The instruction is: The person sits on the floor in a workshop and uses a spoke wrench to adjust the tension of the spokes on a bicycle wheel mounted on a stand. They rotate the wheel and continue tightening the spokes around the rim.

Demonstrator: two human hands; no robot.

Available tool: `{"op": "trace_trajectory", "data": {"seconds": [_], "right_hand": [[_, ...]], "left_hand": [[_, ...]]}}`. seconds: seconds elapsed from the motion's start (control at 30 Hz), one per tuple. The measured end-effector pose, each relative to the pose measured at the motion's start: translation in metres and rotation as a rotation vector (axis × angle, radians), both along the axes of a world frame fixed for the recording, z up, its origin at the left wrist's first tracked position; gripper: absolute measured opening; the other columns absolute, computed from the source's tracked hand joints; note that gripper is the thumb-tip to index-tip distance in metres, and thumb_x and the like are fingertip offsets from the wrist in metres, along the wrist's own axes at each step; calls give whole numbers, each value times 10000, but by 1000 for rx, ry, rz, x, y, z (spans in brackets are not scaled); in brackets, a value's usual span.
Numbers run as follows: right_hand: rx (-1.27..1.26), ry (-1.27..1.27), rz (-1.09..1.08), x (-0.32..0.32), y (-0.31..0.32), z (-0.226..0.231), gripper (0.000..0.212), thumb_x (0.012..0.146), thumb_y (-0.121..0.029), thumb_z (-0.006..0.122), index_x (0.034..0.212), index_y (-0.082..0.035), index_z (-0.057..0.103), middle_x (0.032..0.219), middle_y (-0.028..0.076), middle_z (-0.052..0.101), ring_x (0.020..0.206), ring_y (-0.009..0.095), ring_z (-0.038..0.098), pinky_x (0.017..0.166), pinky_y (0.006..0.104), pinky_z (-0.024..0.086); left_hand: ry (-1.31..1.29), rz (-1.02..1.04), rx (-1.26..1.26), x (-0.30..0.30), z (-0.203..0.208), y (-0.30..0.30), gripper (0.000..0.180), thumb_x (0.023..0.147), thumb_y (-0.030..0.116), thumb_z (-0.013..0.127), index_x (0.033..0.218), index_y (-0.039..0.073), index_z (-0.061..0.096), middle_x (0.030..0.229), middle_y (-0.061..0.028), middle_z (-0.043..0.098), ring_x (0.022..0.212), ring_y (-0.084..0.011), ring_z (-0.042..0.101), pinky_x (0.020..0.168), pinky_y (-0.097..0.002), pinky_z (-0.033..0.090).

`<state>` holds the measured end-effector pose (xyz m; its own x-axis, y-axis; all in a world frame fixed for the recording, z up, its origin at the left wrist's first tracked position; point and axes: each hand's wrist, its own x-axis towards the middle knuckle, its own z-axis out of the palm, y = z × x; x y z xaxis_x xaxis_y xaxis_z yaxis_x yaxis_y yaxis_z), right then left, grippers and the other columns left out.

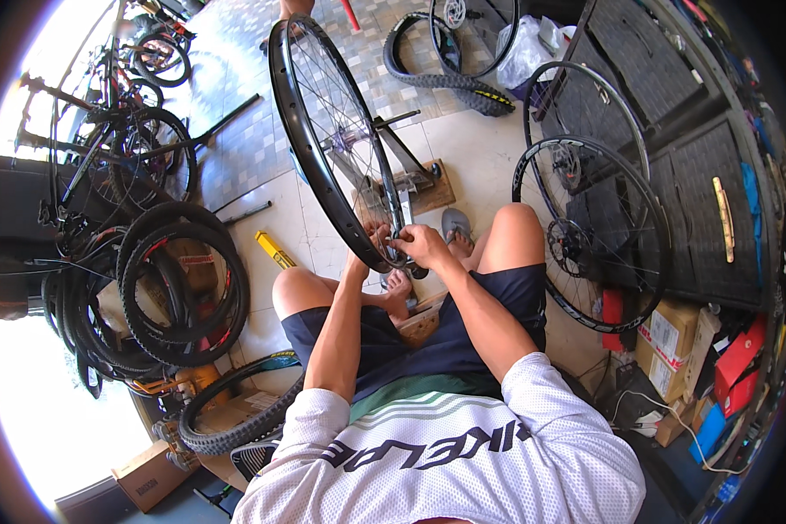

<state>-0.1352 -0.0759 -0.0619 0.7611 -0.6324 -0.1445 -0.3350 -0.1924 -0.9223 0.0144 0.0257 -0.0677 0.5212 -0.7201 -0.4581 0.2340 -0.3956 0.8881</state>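
A bare black bicycle wheel (281, 92) with thin spokes and no tyre stands upright in a metal truing stand (400, 150) in front of me. The stand rests on a wooden base (437, 190). My left hand (375, 241) is at the near, lower part of the wheel, its fingers closed at the spokes by the rim. Beside it, my right hand (424, 246) pinches at the same stretch of rim, fingers bent together. Whatever small thing lies between the right fingertips is too small to make out.
Several tyres and wheels (236, 288) are piled at left, near parked bicycles (153, 144). A yellow tool or box (275, 250) lies on the floor. Two spoked wheels (664, 253) lean on the dark cabinet (707, 201) at right, above cardboard boxes (668, 349). A loose tyre (463, 92) lies ahead.
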Motion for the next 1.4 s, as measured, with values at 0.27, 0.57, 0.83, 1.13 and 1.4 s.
{"op": "trace_trajectory", "data": {"seconds": [0.27,0.57,0.83,1.13,1.4], "right_hand": [[-32,48,20,-3,4,8,513,758,-332,761,1171,-92,574,899,147,716,852,356,682,723,455,523],[-165,23,-94,10,16,-5,628,820,-246,720,1361,-75,451,834,150,695,791,315,672,709,419,510],[177,-89,-54,3,7,-12,655,821,-238,715,1404,-117,443,913,156,713,783,285,677,698,389,509],[-323,56,-140,-2,9,0,349,709,-337,764,853,-37,658,809,134,682,879,331,631,801,436,493],[161,1,80,8,8,-2,321,906,-280,638,991,25,692,828,110,714,704,188,638,681,329,481]], "left_hand": [[-90,-186,323,4,14,-3,399,854,425,742,898,30,702,726,-19,637,644,-115,631,478,-250,442],[-828,-178,551,-17,14,-21,556,816,561,695,777,7,729,637,-135,654,585,-265,645,580,-366,501],[-432,-340,173,25,-15,4,532,845,486,720,943,-37,695,748,-64,644,665,-150,594,544,-288,463],[-825,-274,363,-13,20,-30,539,780,472,754,588,-11,608,476,-113,561,452,-192,561,477,-374,458],[-223,117,127,12,-10,5,551,909,570,619,874,21,650,666,-16,558,575,-117,550,519,-274,459]]}}
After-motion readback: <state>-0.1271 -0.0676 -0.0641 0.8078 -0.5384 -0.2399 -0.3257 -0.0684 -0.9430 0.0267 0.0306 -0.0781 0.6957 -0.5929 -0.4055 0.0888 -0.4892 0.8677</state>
